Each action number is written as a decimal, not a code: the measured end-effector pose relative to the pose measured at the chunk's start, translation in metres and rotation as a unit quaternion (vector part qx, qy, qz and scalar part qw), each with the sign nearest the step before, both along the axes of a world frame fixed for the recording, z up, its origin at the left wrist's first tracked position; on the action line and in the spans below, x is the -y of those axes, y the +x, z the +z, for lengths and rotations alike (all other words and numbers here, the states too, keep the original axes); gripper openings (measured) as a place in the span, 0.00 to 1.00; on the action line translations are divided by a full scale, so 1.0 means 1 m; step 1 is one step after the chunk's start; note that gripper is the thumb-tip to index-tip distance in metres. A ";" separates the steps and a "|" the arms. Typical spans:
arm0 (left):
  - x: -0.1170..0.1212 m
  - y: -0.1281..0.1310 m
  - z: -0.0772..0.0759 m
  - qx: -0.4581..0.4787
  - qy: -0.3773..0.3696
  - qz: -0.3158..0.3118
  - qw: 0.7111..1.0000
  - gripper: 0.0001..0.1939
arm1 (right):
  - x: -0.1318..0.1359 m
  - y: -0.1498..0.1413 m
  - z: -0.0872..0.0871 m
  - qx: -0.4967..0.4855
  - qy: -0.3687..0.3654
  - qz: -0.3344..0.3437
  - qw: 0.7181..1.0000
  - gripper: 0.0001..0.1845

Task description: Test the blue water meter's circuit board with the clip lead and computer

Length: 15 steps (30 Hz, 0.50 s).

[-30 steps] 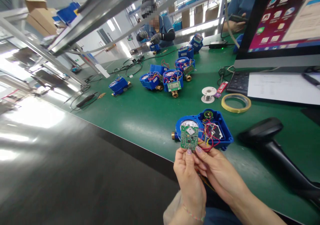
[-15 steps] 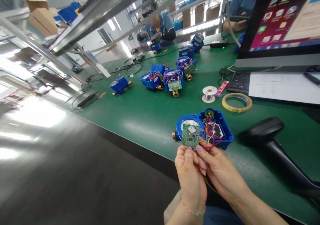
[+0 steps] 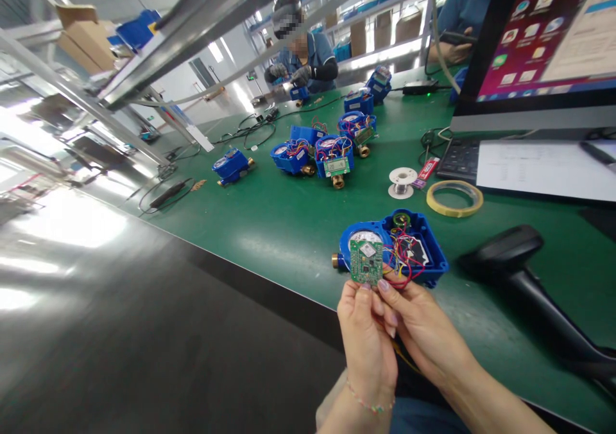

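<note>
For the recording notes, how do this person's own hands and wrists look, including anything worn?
Both the left hand and right hand are ungloved. The thumbnails look glossy and pale lilac. A thin bracelet with pink and green flecks circles the left wrist. The right wrist and forearm show no jewellery or sleeve.

- workshop / factory assembly area
- green workbench (image 3: 269, 228), blue meters (image 3: 334, 155) w/ exposed wiring, circuit board (image 3: 366, 262)
- solder-type wire spool (image 3: 402, 183), handheld scanner (image 3: 524, 273), monitor (image 3: 543, 49)
- gloved co-worker (image 3: 310, 58) at bench
- storage racks (image 3: 380, 13) w/ blue bins, cartons behind
</note>
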<state>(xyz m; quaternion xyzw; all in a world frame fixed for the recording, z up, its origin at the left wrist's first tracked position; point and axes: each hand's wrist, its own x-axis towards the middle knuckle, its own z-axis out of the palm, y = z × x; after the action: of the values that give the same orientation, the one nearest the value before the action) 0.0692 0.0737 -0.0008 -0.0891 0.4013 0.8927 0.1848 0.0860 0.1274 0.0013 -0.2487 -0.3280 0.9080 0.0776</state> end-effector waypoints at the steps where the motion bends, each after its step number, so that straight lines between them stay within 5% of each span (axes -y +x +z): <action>1: 0.000 0.000 0.000 0.000 0.004 0.001 1.000 0.13 | 0.000 0.000 0.000 -0.004 0.004 0.002 1.000 0.19; 15: -0.001 0.001 0.002 0.008 -0.007 -0.007 1.000 0.14 | -0.003 0.004 -0.007 -0.023 0.007 -0.009 1.000 0.18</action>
<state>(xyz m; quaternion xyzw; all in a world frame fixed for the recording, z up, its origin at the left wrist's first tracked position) 0.0705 0.0746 0.0012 -0.0944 0.4067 0.8878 0.1934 0.0902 0.1305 -0.0053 -0.2299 -0.3302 0.9106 0.0946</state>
